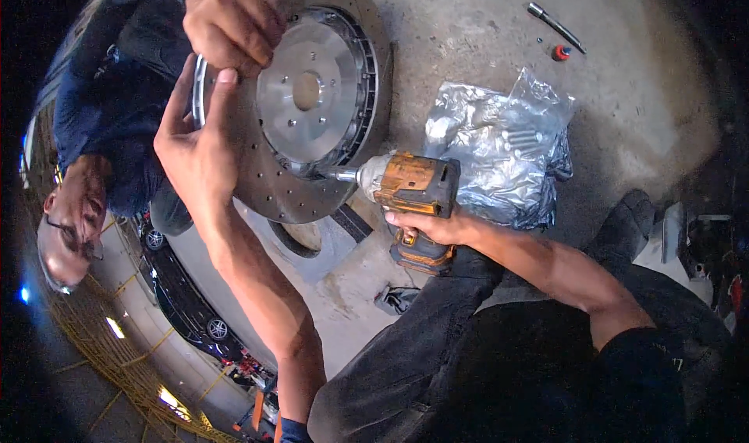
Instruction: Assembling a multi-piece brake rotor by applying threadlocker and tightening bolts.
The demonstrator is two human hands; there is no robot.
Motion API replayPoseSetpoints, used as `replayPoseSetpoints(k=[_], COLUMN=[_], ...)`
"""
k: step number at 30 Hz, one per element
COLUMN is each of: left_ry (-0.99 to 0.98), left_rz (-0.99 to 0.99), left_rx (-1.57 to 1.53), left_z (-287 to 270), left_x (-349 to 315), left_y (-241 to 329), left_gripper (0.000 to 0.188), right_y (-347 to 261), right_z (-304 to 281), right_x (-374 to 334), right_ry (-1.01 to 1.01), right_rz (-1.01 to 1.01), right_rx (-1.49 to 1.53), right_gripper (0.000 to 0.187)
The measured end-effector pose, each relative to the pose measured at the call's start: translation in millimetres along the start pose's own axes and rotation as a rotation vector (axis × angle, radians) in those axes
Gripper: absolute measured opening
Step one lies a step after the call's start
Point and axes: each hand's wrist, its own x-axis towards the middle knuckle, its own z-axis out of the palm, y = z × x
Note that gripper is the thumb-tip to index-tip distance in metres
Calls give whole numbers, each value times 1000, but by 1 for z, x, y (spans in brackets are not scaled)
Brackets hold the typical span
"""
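Note:
A large drilled brake disc (269,182) with a silver centre hat (328,115) stands at the upper left, its face toward me. My left hand (201,150) grips its left edge, thumb on the front and fingers behind. My right hand (433,227) is closed round the handle of a worn yellow-and-black cordless impact driver (413,182). The driver's silver socket (341,174) reaches the lower rim of the centre hat; the fastener there is hidden. Another person's hand (234,22) rests, fingers curled, at the disc's upper left edge.
Crumpled clear plastic bags (499,162) with metal parts lie right of the driver. Farther off on the floor are a socket extension (555,27) and a small red-capped bottle (562,53). A co-worker in a dark shirt (101,100) leans in at left; a dark car (183,295) stands beyond.

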Motion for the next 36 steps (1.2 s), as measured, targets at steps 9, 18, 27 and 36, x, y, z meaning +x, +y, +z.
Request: replayPoseSetpoints(k=[9, 18, 27, 36], left_ry=[-10, -13, -8, -19], left_rz=[-17, -23, -41, -5], left_rx=[0, -10, -1, -54], left_z=[-1, 1, -2, -2], left_x=[0, -3, -4, -4], left_y=[-4, -1, 0, -3], left_gripper=[50, 51, 53, 53], right_y=[5, 10, 4, 10], right_z=[3, 2, 5, 4], right_x=[1, 2, 2, 3], right_ry=[-50, -42, -34, -29], right_rz=[45, 3, 12, 11], right_rx=[52, 40, 11, -31], right_gripper=[17, 17, 18, 23])
